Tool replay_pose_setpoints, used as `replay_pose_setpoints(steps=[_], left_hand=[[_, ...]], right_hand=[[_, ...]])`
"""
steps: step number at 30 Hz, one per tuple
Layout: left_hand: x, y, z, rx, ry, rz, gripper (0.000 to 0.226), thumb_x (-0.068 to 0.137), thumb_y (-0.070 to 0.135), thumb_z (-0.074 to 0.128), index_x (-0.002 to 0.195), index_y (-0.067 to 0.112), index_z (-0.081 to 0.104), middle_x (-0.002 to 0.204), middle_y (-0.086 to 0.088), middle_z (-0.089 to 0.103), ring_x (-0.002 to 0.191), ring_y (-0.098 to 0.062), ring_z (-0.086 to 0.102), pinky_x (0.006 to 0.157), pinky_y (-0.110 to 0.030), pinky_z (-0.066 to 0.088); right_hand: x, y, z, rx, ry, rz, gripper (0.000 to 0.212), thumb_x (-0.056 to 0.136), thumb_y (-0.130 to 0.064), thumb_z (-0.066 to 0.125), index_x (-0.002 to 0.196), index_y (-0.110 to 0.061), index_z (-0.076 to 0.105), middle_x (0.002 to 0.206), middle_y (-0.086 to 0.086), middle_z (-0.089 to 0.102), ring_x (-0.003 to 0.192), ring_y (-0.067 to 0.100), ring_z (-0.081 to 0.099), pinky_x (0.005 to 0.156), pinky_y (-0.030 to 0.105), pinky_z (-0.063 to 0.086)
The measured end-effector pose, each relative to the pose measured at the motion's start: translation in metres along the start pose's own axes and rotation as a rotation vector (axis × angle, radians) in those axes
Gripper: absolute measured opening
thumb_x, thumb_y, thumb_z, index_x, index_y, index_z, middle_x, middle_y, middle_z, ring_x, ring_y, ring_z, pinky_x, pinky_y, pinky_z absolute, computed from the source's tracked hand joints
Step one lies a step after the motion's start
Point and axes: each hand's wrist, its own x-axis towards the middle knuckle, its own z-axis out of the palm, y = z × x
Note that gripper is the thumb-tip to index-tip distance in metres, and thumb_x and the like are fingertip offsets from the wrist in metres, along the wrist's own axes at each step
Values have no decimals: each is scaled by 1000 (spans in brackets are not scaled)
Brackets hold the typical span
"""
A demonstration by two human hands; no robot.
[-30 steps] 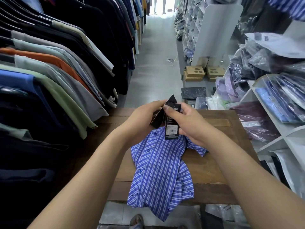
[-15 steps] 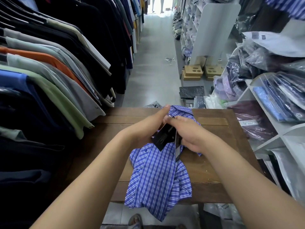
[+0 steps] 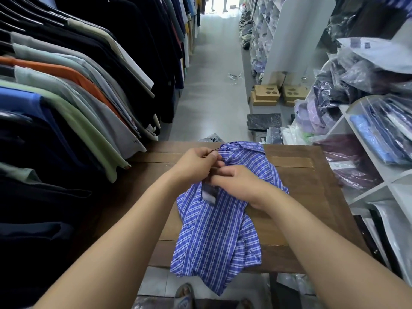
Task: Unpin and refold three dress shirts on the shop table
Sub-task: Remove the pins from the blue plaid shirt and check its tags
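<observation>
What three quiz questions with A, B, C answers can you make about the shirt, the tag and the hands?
1. Where does the shirt lie? A on a hanger; B on the table; C on the floor.
2. What colour is the tag? A red; B yellow; C black.
3. What is the left hand doing? A pinching the string; B lying flat; C pointing up.
Answers: 1 B: it is spread over the wooden top. 2 C: it looks black against the blue checks. 3 A: thumb and finger squeeze the thin string.
</observation>
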Motion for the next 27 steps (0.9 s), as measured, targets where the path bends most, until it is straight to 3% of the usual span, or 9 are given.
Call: replay_pose_setpoints(steps=[2,3,6,9,11,14,18,23,27], left_hand=[[-3,4,-6,111,64,92,24,106,17,47,100,9,69,73,3,68,58,-2,64,61,-15,51],[-5,6,-9,173,84,121,25,106,18,46,102,9,69,70,3,64,53,-1,62,56,-14,48],[-7,7,-16,378,66,185,26,107,24,45,106,14,68,73,3,60,53,-5,55,56,-20,46],[-12,8,-20,440,-25,305,23,106,22,47,106,18,69,83,5,68,68,-6,59,68,-24,50],[-16,8,-22,464,-59,351,20,105,18,50,100,21,69,80,13,67,66,3,57,67,-18,48],[-13,2,-38,542,-8,264,15,100,28,59,99,20,71,79,10,70,74,-8,65,75,-32,55],[-10,-12,-59,604,72,187,11,97,34,64,92,28,72,80,12,73,76,-8,68,81,-36,58],[-5,-12,-48,524,191,211,19,100,35,59,92,22,69,82,2,72,77,-20,71,75,-39,60],[-4,-7,-35,444,125,258,17,100,34,59,88,25,68,81,-3,72,66,-14,69,63,-36,58]], right_hand=[[5,-2,-5,-191,222,-59,13,84,-27,69,85,-16,75,73,-9,67,63,9,57,62,27,45],[8,-2,-7,-273,360,-113,11,84,-29,69,83,-18,71,75,-11,67,67,9,59,63,28,47],[15,-3,-7,-476,633,-386,15,87,-26,67,101,-23,61,104,-4,62,98,18,56,81,35,48],[28,-10,-10,-714,448,-415,41,93,-26,61,134,-28,56,143,2,45,134,25,32,111,42,31],[37,-9,-12,-843,351,-348,35,98,-29,54,133,-28,58,148,0,46,141,26,26,115,44,22],[40,0,-24,-872,387,-308,27,102,-41,49,117,-27,65,121,0,66,125,26,46,102,43,35],[32,0,-35,-917,211,-334,35,101,-50,48,120,-25,65,105,1,67,112,24,51,94,42,42],[38,-3,-27,-1000,295,-411,48,103,-51,28,103,-22,66,90,-4,66,92,23,51,88,40,39],[37,-7,-16,-981,303,-419,33,107,-42,35,93,-25,60,85,-7,60,94,23,50,90,43,39]])
